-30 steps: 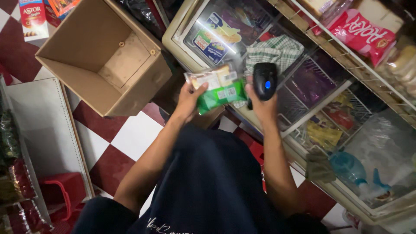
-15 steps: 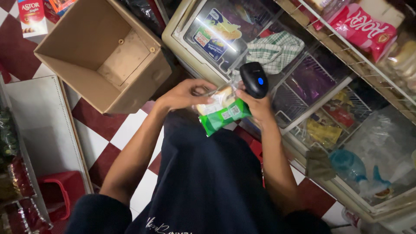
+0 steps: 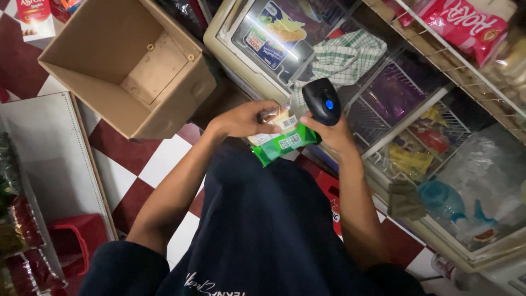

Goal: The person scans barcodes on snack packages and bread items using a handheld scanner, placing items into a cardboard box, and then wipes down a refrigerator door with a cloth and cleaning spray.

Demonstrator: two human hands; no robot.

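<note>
My left hand (image 3: pixel 241 119) grips a green-edged snack packet (image 3: pixel 280 140) with a clear window and small white code labels on its face. My right hand (image 3: pixel 329 134) holds a black handheld scanner (image 3: pixel 321 101) with a blue lit button, its head close above the packet's upper right corner. Both hands meet in front of my dark shirt, just before a glass-topped chest freezer (image 3: pixel 230 57).
An open, empty cardboard box (image 3: pixel 129 68) stands on the red-and-white checked floor at left. A checked cloth (image 3: pixel 342 55) lies on the freezer lid. Wire racks with packets (image 3: pixel 438 33) line the right. A white shelf board (image 3: pixel 46 159) and red stool (image 3: pixel 76 238) sit lower left.
The packet has been lowered and turned so its labelled face points up. The scanner has come down close over it, with both hands drawing together nearer my body.
</note>
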